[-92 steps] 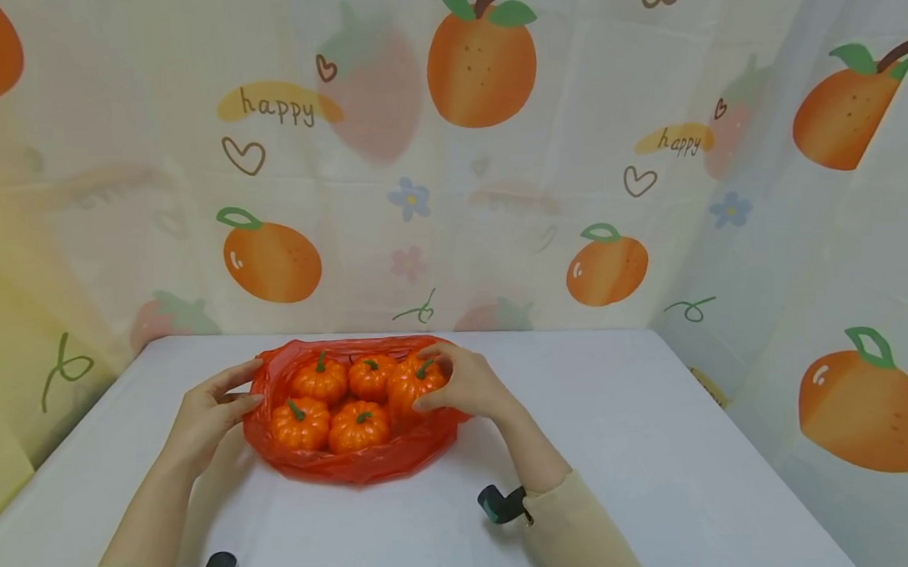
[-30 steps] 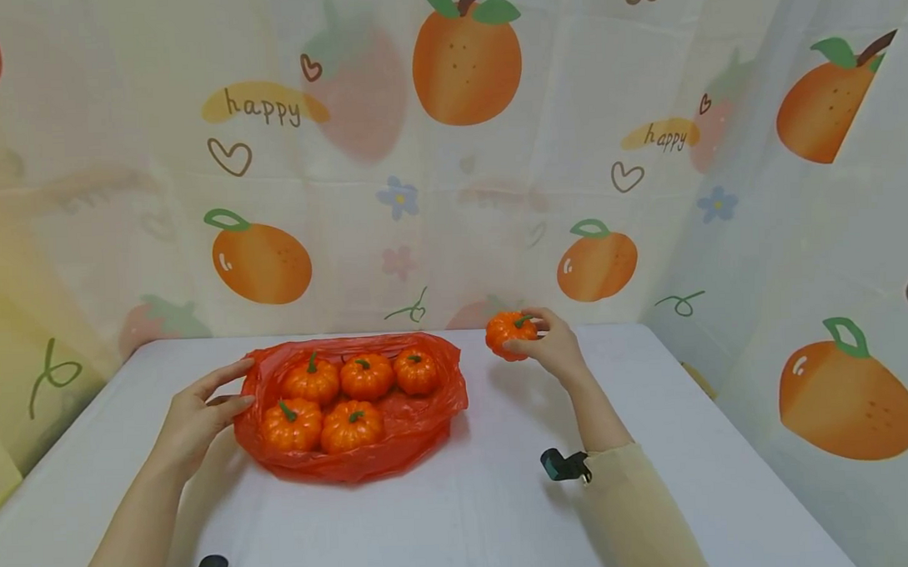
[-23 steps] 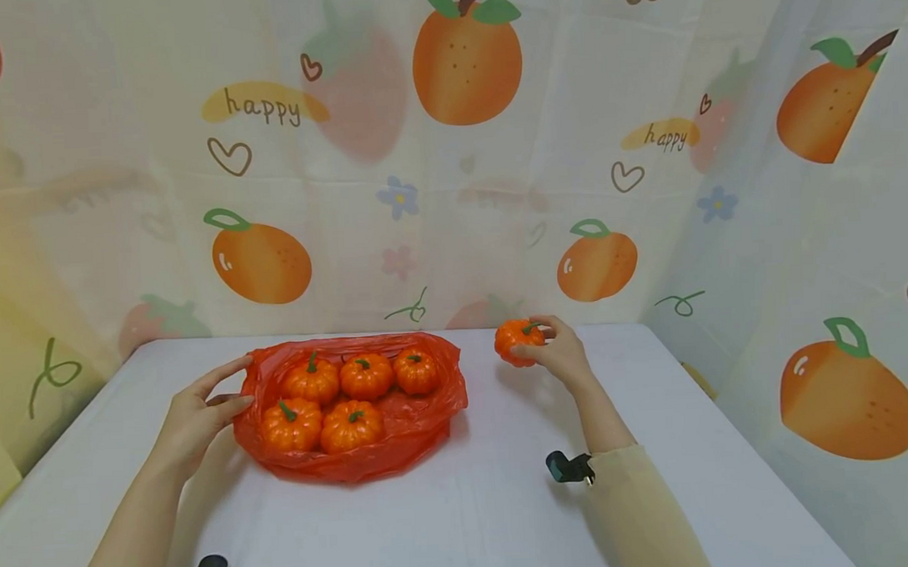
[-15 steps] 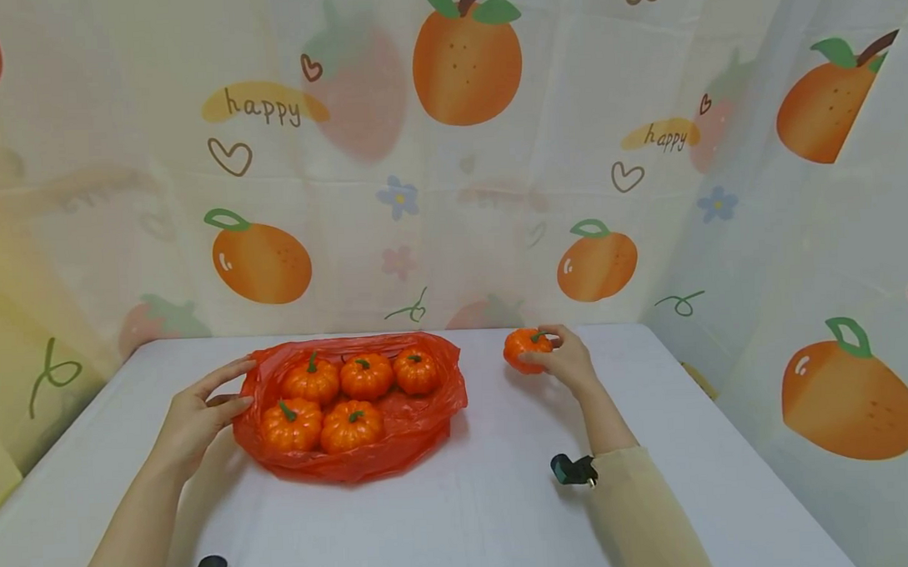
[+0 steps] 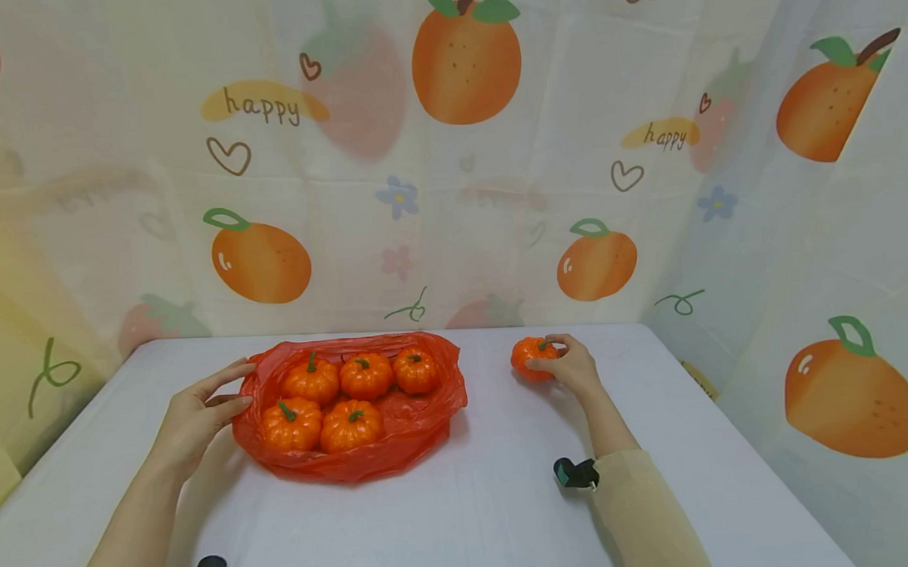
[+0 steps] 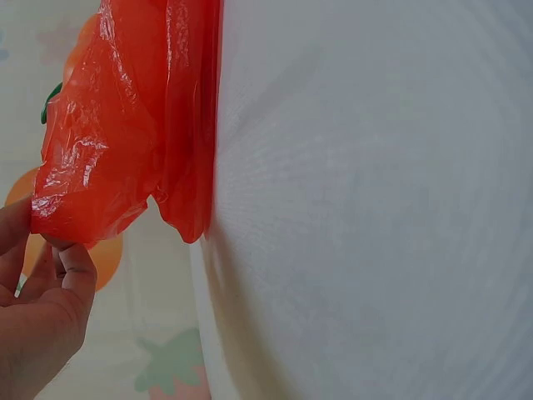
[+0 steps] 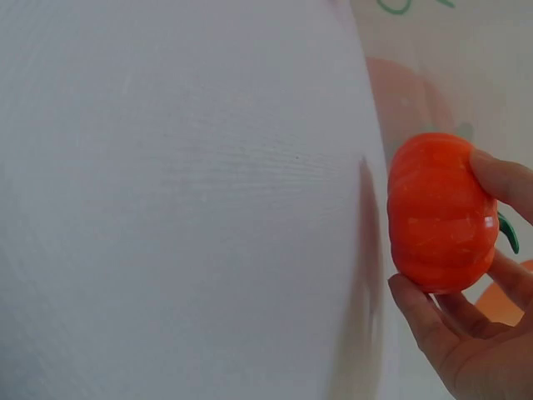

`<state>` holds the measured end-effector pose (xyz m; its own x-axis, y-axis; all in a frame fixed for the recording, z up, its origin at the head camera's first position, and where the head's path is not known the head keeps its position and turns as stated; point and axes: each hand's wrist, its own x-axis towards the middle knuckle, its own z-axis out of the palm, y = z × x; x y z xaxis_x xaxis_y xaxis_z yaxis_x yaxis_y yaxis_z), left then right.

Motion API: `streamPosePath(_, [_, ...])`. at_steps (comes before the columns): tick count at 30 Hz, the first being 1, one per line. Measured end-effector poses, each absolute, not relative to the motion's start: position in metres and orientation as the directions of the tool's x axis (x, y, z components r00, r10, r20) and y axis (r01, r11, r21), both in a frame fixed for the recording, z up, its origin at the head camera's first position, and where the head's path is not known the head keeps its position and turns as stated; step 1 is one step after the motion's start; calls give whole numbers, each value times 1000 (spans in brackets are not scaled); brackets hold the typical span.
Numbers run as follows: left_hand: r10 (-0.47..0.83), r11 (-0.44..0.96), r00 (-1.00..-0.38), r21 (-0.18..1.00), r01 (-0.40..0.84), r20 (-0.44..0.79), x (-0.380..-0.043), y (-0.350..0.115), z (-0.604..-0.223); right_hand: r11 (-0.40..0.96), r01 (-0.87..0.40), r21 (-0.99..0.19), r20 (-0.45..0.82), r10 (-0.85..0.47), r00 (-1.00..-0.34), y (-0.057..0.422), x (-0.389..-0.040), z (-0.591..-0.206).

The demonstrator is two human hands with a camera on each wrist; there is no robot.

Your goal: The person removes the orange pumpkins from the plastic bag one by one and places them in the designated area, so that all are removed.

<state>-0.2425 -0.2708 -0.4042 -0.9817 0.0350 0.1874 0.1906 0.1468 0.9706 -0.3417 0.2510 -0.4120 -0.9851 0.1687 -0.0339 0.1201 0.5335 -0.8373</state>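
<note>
A red plastic bag point(image 5: 353, 468) lies with its mouth open on the table, several small orange toy pumpkins point(image 5: 312, 380) with green stems inside it. At the bag's left edge my left hand point(image 5: 191, 426) pinches the plastic between thumb and fingers; the left wrist view shows the crinkled side of the bag point(image 6: 125, 125) at the fingertips. My right hand point(image 5: 577, 369) grips one toy pumpkin point(image 5: 528, 361) from its right side, out to the right of the bag. In the right wrist view this pumpkin point(image 7: 437, 212) is very near the tabletop; whether it touches is hard to tell.
A white cloth covers the table point(image 5: 402, 527). Behind it hangs a curtain point(image 5: 497, 232) printed with fruit, hearts and flowers. Dark devices are strapped at both wrists, such as the wrist camera point(image 5: 576, 473) on the right.
My right hand has taken a pumpkin out of the bag's right side, moved it right, then lowered it toward the table. My left hand has stayed on the bag's edge.
</note>
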Motion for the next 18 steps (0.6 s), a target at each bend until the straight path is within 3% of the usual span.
streamPosePath(12, [22, 213, -982, 959, 188, 188, -244, -268, -402, 542, 137, -829, -31, 200, -979, 253, -344, -414])
streamPosePath(18, [18, 168, -984, 970, 176, 176, -242, -269, -404, 552, 142, -821, -33, 202, -979, 254, -345, -417])
